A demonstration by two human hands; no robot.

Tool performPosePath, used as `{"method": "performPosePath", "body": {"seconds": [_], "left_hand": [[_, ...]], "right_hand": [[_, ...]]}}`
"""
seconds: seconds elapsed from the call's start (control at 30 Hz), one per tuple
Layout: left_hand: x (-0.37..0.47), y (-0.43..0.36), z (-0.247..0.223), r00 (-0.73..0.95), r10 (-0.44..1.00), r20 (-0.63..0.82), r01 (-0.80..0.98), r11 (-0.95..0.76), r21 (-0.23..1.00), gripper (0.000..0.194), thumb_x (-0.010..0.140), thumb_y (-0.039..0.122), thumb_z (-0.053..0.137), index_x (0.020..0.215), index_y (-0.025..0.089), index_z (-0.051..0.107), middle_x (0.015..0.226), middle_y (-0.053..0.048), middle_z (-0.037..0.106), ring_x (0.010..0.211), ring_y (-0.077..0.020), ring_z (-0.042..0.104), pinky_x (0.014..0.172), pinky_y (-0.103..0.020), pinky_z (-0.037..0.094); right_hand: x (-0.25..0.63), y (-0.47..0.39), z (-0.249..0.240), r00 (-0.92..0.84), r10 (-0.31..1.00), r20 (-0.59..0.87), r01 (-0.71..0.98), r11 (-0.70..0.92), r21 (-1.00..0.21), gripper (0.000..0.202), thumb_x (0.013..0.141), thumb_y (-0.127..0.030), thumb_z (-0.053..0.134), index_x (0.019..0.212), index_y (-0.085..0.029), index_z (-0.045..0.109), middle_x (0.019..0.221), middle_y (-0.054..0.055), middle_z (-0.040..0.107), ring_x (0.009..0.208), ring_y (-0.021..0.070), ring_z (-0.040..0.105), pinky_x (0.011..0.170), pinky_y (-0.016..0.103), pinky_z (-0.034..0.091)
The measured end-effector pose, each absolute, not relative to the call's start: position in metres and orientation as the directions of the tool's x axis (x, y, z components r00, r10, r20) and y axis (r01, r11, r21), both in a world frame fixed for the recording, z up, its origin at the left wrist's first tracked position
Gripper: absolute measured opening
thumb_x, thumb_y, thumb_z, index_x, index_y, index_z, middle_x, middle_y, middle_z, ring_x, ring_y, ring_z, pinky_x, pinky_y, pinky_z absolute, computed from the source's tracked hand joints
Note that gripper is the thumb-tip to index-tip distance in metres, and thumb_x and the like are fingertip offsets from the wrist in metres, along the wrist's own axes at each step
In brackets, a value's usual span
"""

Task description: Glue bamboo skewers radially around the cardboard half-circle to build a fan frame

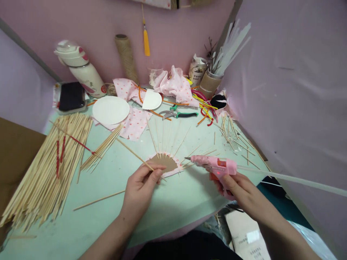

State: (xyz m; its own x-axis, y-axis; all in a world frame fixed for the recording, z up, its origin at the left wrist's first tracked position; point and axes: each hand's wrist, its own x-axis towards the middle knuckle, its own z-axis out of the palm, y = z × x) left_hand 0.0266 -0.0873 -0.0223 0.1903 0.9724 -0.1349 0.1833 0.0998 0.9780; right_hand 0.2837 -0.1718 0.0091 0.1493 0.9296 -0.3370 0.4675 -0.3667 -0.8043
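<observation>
My left hand (142,186) pinches one thin bamboo stick (132,152) that slants up to the left. Its lower end lies at the left edge of a brown half-round card piece (166,161) trimmed with pink dotted cloth. Several sticks (165,137) fan upward out of that piece. My right hand (238,186) grips a pink glue gun (214,166). The gun's nozzle points left, close to the right side of the card piece. A long clear glue stick (292,179) trails from the gun's back to the right.
A large heap of bamboo sticks (46,169) covers the left of the mint-green table (108,213). White paper discs (111,110), pink dotted cloth (176,85), green-handled cutters (177,115), a thermos (81,68), a twine spool (126,54) and jars stand at the back. Loose sticks (233,139) lie right.
</observation>
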Motion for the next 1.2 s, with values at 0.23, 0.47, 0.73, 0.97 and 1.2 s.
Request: {"method": "performPosePath", "body": {"seconds": [0.23, 0.47, 0.73, 0.97, 1.2], "left_hand": [[0.03, -0.084, -0.026, 0.179, 0.963, -0.203, 0.179, 0.171, 0.969, 0.022, 0.082, 0.037, 0.06, 0.081, 0.02, 0.074, 0.068, -0.001, 0.061, 0.065, -0.0147, 0.057, 0.06, -0.024, 0.047], [0.029, -0.083, -0.026, 0.209, 0.945, -0.252, 0.18, 0.216, 0.96, 0.024, 0.082, 0.039, 0.058, 0.078, 0.02, 0.072, 0.069, -0.001, 0.061, 0.064, -0.0146, 0.055, 0.06, -0.025, 0.046], [0.028, -0.083, -0.027, 0.227, 0.935, -0.272, 0.165, 0.238, 0.957, 0.026, 0.083, 0.041, 0.058, 0.076, 0.019, 0.068, 0.07, -0.002, 0.063, 0.065, -0.0148, 0.056, 0.059, -0.025, 0.045], [0.027, -0.083, -0.03, 0.241, 0.934, -0.264, 0.169, 0.228, 0.959, 0.028, 0.085, 0.042, 0.058, 0.069, 0.019, 0.062, 0.071, -0.002, 0.062, 0.07, -0.0153, 0.057, 0.063, -0.025, 0.046], [0.026, -0.085, -0.028, 0.247, 0.926, -0.286, 0.174, 0.248, 0.953, 0.028, 0.085, 0.042, 0.057, 0.072, 0.019, 0.063, 0.075, -0.003, 0.064, 0.073, -0.0164, 0.059, 0.061, -0.025, 0.044]], "right_hand": [[0.267, -0.159, 0.007, 0.119, 0.92, -0.373, 0.523, -0.377, -0.764, 0.052, 0.092, -0.064, 0.038, 0.074, -0.021, 0.061, 0.067, 0.003, 0.058, 0.063, 0.0183, 0.054, 0.059, 0.03, 0.046], [0.264, -0.154, 0.006, 0.112, 0.902, -0.417, 0.502, -0.413, -0.76, 0.052, 0.091, -0.066, 0.037, 0.07, -0.021, 0.054, 0.065, 0.002, 0.051, 0.06, 0.0168, 0.049, 0.055, 0.029, 0.042], [0.262, -0.152, 0.006, 0.129, 0.879, -0.459, 0.483, -0.46, -0.745, 0.054, 0.09, -0.069, 0.036, 0.075, -0.02, 0.054, 0.066, 0.001, 0.05, 0.06, 0.0164, 0.048, 0.055, 0.029, 0.042], [0.262, -0.152, 0.007, 0.116, 0.886, -0.45, 0.515, -0.441, -0.735, 0.054, 0.09, -0.07, 0.035, 0.071, -0.021, 0.05, 0.066, 0.001, 0.049, 0.059, 0.0158, 0.047, 0.055, 0.029, 0.042], [0.262, -0.154, 0.002, 0.101, 0.894, -0.438, 0.511, -0.424, -0.748, 0.052, 0.092, -0.067, 0.036, 0.074, -0.02, 0.052, 0.066, 0.0, 0.048, 0.059, 0.0153, 0.047, 0.055, 0.028, 0.042]]}}
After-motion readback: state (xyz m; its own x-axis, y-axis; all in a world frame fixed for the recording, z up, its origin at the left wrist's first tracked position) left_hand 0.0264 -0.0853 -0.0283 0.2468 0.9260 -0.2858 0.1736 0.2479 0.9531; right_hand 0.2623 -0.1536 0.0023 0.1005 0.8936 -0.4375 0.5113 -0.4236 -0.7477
